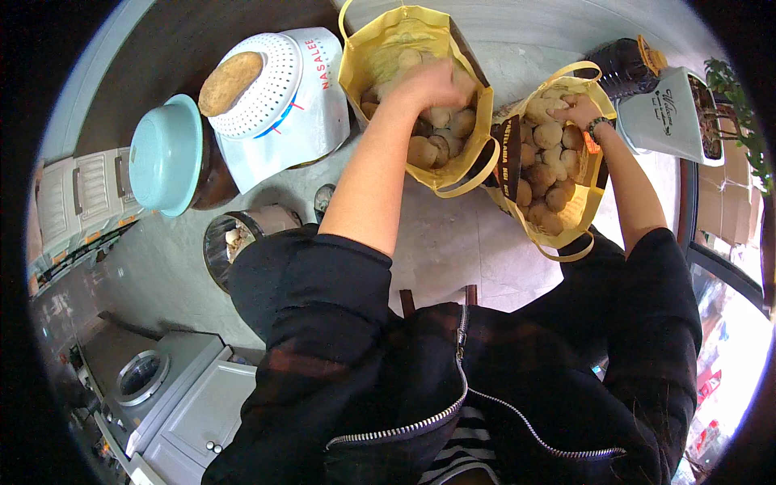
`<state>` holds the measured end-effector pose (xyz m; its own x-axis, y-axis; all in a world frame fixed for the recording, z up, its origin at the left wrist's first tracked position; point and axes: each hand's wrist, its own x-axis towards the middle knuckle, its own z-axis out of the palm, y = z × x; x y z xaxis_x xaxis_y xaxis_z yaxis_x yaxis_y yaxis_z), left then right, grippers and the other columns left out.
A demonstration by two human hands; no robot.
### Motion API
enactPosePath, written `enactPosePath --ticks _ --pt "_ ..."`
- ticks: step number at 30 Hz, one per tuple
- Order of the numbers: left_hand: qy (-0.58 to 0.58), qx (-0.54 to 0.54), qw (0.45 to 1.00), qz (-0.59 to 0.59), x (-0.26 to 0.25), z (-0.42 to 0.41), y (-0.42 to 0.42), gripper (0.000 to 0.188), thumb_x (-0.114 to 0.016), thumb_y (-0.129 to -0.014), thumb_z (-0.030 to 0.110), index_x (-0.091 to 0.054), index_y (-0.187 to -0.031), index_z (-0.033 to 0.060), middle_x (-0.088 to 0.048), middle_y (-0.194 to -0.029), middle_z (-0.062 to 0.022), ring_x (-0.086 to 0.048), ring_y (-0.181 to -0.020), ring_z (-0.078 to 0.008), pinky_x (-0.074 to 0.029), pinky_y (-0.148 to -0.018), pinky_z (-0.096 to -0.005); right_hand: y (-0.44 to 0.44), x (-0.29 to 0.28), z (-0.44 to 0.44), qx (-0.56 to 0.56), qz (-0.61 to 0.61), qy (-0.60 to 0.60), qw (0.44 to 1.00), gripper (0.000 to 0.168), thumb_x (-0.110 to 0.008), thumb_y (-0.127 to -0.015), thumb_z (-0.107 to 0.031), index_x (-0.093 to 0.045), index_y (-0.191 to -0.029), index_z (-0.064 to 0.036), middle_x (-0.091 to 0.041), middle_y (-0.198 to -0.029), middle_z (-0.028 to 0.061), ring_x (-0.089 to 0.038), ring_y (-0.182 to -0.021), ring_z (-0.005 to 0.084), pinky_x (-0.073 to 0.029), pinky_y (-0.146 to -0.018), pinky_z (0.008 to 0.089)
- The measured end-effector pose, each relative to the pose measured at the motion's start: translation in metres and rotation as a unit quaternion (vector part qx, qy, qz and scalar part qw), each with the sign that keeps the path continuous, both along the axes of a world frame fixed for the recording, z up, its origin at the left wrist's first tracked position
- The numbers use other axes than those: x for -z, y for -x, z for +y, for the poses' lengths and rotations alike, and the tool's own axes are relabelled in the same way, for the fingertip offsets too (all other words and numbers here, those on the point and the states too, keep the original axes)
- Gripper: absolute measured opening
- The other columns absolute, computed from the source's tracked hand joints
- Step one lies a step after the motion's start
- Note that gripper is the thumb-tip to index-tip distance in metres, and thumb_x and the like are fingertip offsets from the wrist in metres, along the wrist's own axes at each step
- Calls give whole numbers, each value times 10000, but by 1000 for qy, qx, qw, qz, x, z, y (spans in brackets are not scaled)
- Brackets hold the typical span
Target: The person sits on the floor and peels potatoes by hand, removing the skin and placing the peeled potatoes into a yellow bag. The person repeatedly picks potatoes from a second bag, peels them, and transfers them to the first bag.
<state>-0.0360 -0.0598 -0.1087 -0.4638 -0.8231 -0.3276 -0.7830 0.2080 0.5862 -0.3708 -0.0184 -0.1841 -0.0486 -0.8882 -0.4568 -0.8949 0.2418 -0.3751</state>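
Two yellow bags hold round brown potatoes. Inside the left bag (394,30), my left hand (433,85) reaches over the potatoes (429,151). That hand is blurred, and its fingers are partly hidden, so its grip is unclear. My right hand (576,112), with a beaded bracelet at the wrist, is inside the mouth of the right bag (585,209). Its fingertips touch a pale potato (542,110) near the far side; whether they grip it cannot be made out. More potatoes (545,176) fill this bag, which leans towards my right leg.
A long potato (230,83) lies on an upturned white colander (276,73), over a white plastic bag (321,121). Left of it is a turquoise basin (163,157). A lined trash bin (218,260) stands by my left leg. A dark bottle (621,66) and potted plant (673,115) are at right.
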Motion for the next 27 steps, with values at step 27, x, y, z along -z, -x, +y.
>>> enactPosePath --ticks 27 --pt "43 107 962 -246 -51 88 -104 270 -482 -833 200 -592 -1074 145 -637 -950 -118 -590 -926 -304 -455 -805 -398 -23 -38 46 20 9 45 999 489 -730 -604 -456 -572 -637 5 -539 -563 117 -531 -544 228 -427 -560 337"
